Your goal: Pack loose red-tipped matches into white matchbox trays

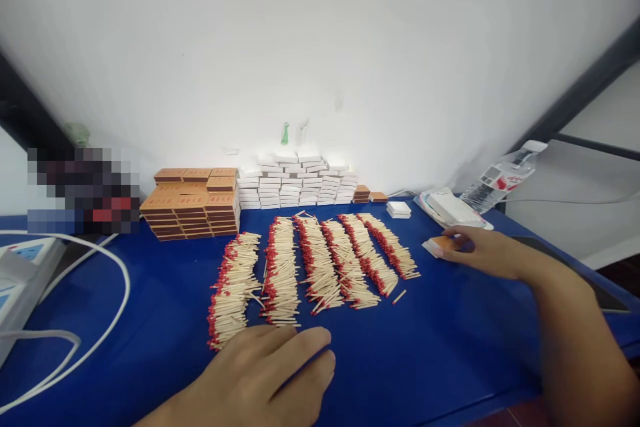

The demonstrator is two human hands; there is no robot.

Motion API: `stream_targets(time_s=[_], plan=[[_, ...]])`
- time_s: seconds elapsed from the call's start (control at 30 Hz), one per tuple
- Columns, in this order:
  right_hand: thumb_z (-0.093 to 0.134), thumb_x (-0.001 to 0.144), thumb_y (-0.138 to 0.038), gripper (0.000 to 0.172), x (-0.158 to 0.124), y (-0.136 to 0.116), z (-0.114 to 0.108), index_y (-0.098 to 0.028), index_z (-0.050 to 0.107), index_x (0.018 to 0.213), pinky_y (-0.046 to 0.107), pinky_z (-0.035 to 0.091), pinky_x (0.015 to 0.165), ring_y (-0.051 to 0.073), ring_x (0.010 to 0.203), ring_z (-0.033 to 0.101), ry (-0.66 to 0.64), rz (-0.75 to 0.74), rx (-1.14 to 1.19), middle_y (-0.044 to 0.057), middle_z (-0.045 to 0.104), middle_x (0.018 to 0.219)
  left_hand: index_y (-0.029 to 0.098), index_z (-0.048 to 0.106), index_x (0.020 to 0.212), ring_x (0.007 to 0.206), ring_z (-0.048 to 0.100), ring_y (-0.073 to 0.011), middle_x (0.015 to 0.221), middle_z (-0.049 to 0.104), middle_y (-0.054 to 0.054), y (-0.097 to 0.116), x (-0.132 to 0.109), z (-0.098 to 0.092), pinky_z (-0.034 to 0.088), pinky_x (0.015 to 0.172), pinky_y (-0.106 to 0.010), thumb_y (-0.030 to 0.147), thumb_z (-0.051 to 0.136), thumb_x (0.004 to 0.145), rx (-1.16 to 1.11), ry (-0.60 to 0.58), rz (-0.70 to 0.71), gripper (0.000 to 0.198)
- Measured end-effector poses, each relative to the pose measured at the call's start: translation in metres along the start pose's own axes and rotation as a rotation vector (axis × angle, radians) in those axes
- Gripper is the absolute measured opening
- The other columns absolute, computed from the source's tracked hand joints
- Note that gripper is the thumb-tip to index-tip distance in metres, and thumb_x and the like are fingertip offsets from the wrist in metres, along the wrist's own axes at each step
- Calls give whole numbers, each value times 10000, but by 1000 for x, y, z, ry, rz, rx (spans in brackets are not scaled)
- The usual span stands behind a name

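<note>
Your right hand (pixel 483 250) pinches a matchbox (pixel 435 245); left hand (pixel 265 373) lies flat, empty, by match rows (pixel 310 267); stacked boxes (pixel 193 210), bottle (pixel 500 180) behind.

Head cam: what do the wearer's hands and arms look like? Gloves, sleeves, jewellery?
Both are bare. The left hand and right hand have no gloves and no rings visible. The right forearm is uncovered to the frame edge, with no sleeve, watch or band. Only a little of the left wrist shows, with nothing worn there.
</note>
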State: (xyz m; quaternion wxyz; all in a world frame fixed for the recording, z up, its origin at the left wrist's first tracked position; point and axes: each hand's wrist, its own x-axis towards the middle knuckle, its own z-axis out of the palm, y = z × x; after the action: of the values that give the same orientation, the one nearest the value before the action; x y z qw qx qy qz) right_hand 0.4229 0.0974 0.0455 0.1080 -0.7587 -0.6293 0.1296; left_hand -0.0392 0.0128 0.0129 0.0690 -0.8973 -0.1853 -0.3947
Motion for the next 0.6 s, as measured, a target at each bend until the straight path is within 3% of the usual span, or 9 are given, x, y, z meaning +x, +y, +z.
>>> stream_targets(time_s=[0.13,0.2,0.27,0.4,0.5,0.6], plan=[[705,908,-560,399,-15,-9,10,-226,749,1122,471,562,793,380,914,773,177,-67,-27,220,803,1037,177,725,1128,813,784,-149,1061,812,-35,2,5,1,682,758,-268,110,606,971,-76,-36,-54,208],[753,871,-532,489,-20,-25,9,-214,702,1239,473,567,752,378,869,768,264,-96,-6,212,802,1029,197,699,1201,909,791,-152,1103,806,-36,1,7,1,676,792,-252,141,623,979,-136,-30,-160,242],[761,874,-524,553,-27,-53,7,-228,656,1330,441,583,761,342,921,762,290,-235,77,184,784,1159,222,664,1281,942,785,-145,1152,795,-38,-2,8,1,666,769,-228,172,632,986,-172,-7,-284,301],[737,901,-638,558,-48,-137,19,-265,684,1312,360,556,681,238,828,707,66,-520,181,76,770,1067,239,639,1332,802,747,-123,1169,781,-53,-14,8,2,652,707,-231,225,653,993,-99,23,-445,340],[789,855,-664,554,-60,-197,35,-247,715,1214,329,510,667,198,783,656,-4,-663,250,39,744,970,229,628,1358,747,721,-137,1125,773,-65,-22,9,1,664,748,-294,314,721,954,-27,52,-529,423],[850,795,-658,509,-66,-233,49,-221,709,1015,308,439,627,182,740,601,-7,-725,256,10,700,846,222,622,1371,777,725,-166,1109,768,-70,-29,8,-1,659,758,-325,377,796,899,-17,79,-576,526]])
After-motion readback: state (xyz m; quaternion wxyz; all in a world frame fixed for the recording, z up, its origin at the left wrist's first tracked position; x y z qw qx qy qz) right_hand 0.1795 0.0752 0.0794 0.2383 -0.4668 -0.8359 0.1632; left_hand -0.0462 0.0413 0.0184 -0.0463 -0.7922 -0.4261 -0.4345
